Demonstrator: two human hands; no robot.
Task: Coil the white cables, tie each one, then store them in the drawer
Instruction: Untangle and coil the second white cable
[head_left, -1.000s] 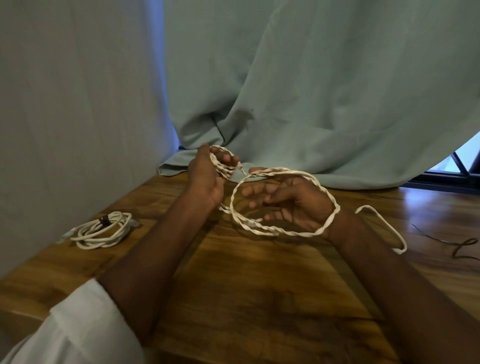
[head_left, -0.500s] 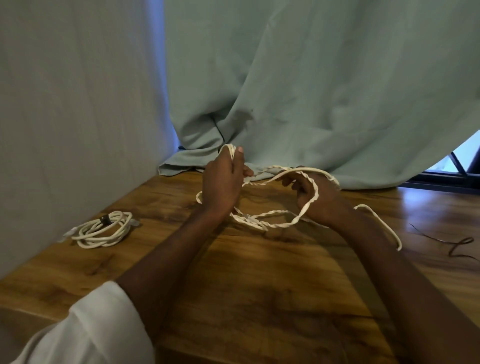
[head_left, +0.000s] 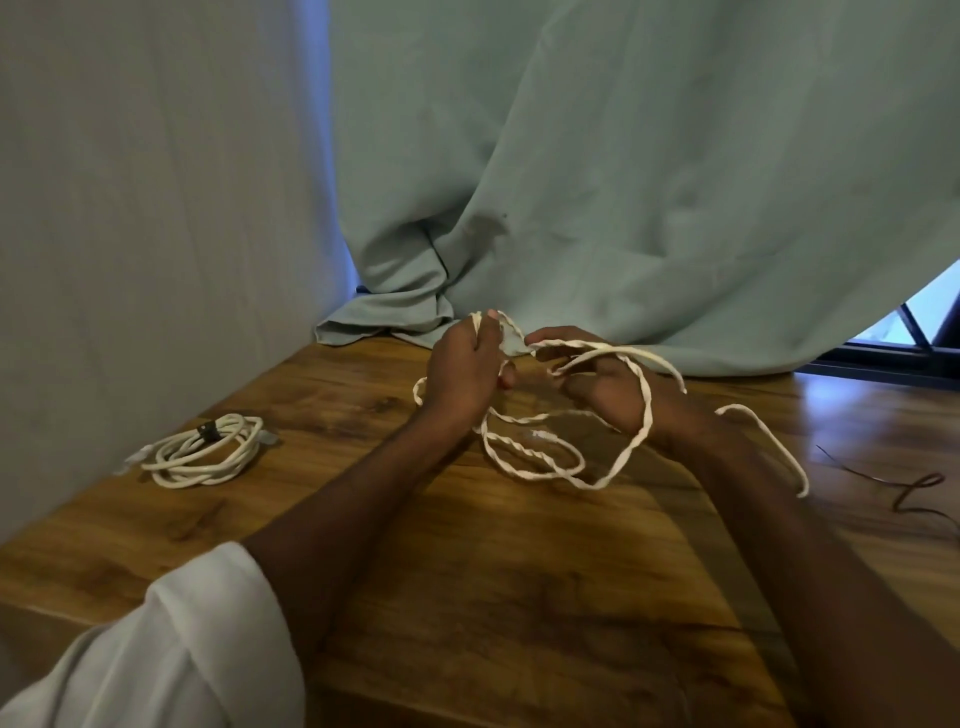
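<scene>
Your left hand (head_left: 460, 371) is clenched around the gathered turns of the twisted white cable (head_left: 530, 457), anchoring the coil so it cannot unwind. Your right hand (head_left: 605, 387) has 1 loop draped over it, fingers curled around the strand, feeding the next turn. Slack hangs above the wooden table (head_left: 467, 597), with a free tail (head_left: 769, 447) trailing right. The tied coil (head_left: 200, 457) lies well apart at the left, near the wall. Open tabletop lies ahead of you; the curtain (head_left: 623, 208) crowds the far edge.
</scene>
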